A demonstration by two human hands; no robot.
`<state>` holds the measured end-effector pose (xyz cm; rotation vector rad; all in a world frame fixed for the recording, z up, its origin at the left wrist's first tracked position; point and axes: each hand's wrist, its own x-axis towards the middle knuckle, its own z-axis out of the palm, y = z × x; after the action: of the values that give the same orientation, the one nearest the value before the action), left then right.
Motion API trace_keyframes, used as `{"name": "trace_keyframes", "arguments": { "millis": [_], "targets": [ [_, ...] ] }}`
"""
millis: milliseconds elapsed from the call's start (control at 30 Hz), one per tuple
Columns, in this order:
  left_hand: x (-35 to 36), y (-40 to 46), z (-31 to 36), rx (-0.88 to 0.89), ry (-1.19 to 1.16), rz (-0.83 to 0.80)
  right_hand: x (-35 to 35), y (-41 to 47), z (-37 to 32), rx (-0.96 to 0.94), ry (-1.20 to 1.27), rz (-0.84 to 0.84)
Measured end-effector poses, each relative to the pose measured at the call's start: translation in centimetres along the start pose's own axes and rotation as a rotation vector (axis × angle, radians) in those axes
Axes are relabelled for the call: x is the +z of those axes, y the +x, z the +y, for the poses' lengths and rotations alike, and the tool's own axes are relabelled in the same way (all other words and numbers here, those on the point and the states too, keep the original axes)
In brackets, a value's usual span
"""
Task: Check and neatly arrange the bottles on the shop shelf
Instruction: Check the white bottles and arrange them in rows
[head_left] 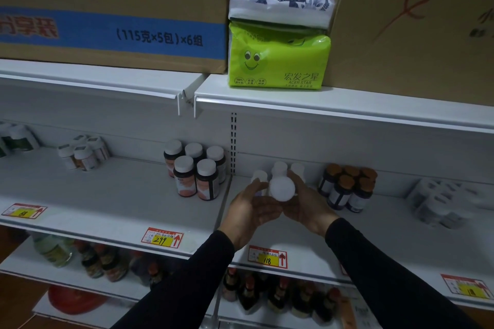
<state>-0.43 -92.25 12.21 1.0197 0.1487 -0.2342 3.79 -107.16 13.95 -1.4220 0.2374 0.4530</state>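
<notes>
A white-capped bottle [282, 189] is clasped between the left hand [252, 207] and right hand [307, 204], above the middle shelf [133, 208]. It should be kept upright and set squarely before its white-capped fellows [280, 168] (label outward, ideally). Rightward, brown-capped bottles [347, 187] stand grouped in dim light.

A shop with shelves

White shelf [112, 211] rows hold bottles [196, 168] in groups, with red-and-yellow price tags [162, 238] (one says 299) on the edges.
</notes>
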Motion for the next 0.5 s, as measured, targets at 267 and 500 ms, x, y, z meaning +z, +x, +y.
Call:
{"name": "trace_keyframes", "arguments": {
  "millis": [267,500],
  "targets": [
    [-0.6,-0.2,-0.5,0.114,0.45,-0.027,0.0,-0.9,-0.5,-0.315,-0.216,-0.139],
    [-1.7,0.6,-0.9,0.202,0.521,0.063,-0.2,-1.0,0.2,-0.373,-0.459,-0.208]
  ]
}}
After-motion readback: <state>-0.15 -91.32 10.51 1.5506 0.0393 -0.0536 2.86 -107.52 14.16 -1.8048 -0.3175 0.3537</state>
